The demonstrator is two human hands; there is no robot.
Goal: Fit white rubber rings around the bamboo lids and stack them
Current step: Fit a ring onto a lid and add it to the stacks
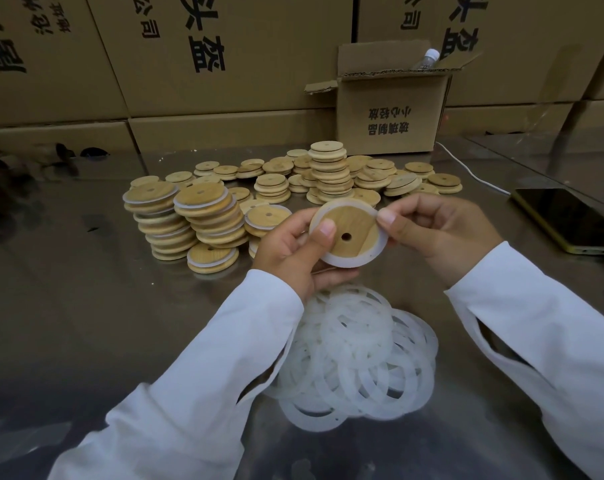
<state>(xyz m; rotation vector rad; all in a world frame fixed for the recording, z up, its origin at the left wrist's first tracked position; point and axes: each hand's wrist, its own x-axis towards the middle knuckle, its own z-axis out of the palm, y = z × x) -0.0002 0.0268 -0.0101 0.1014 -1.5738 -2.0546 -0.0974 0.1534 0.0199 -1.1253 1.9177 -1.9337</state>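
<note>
I hold one round bamboo lid (354, 225) with a small centre hole above the table, a white rubber ring (345, 259) around its raised inner disc. My left hand (293, 252) grips it from below, thumb pressed on its face. My right hand (439, 230) pinches the ring and rim at the upper right. A heap of loose white rings (356, 355) lies under my wrists. Stacks of ringed lids (203, 220) stand at the left. Several plain lids (331, 171) are piled behind.
The metal table (85, 306) reflects the boxes. A phone (567, 220) with a white cable (473, 171) lies at the right. An open small carton (394, 112) with a plastic bottle (428, 58) stands at the back, before a wall of large cartons (224, 64).
</note>
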